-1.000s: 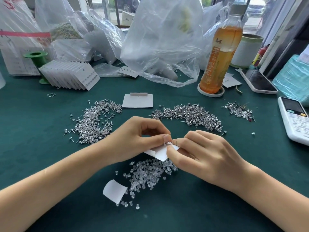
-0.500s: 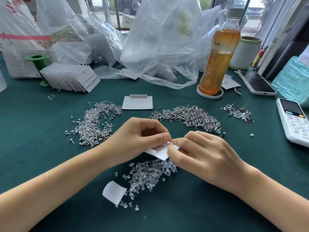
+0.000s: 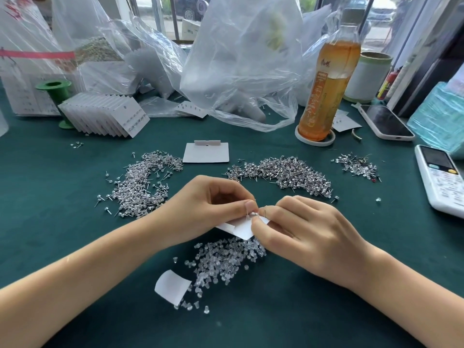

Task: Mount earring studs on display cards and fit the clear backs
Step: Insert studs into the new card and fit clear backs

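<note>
Basically nothing's moved lately: left hand [image 3: 200, 209] still pinches the display card [image 3: 238, 228], right hand [image 3: 298, 229] fingers still pressing a stud post through it.

A home-style piecework bench by a window: stud heaps [image 3: 140, 184] on green cloth [image 3: 50, 222], stacked cards [image 3: 105, 116], plastic bags [image 3: 238, 59].

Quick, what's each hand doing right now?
Left hand: fingers closed on the white card.
Right hand: fingers pinched at the card's top edge; what they hold is hidden.
</note>
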Demonstrator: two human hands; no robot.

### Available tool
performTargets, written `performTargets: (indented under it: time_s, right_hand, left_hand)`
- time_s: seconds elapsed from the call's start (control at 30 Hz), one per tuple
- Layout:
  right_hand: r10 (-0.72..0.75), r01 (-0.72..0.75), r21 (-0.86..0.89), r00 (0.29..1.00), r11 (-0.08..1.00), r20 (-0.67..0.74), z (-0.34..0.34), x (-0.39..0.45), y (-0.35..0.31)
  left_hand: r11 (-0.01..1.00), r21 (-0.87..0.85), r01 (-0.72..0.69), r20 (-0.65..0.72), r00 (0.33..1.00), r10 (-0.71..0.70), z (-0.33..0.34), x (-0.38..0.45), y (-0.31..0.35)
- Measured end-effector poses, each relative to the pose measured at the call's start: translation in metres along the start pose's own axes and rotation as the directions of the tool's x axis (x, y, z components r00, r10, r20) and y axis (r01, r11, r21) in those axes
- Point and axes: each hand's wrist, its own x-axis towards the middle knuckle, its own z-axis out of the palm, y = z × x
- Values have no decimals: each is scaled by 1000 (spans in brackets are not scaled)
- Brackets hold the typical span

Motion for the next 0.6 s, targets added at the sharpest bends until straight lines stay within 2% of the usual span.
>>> performTargets:
  time_s: [0.3,0.6]
  right_hand:
    - [25,-24,14,1000,1000,-16,-2,1,1]
    - [24,-24,18,999,1000,-23,-2,1,1]
  left_hand:
    - [998,-52,23,-69,997,-26,4,1,-1]
    - [999,-46,13,-40,999,-14,2,1,0]
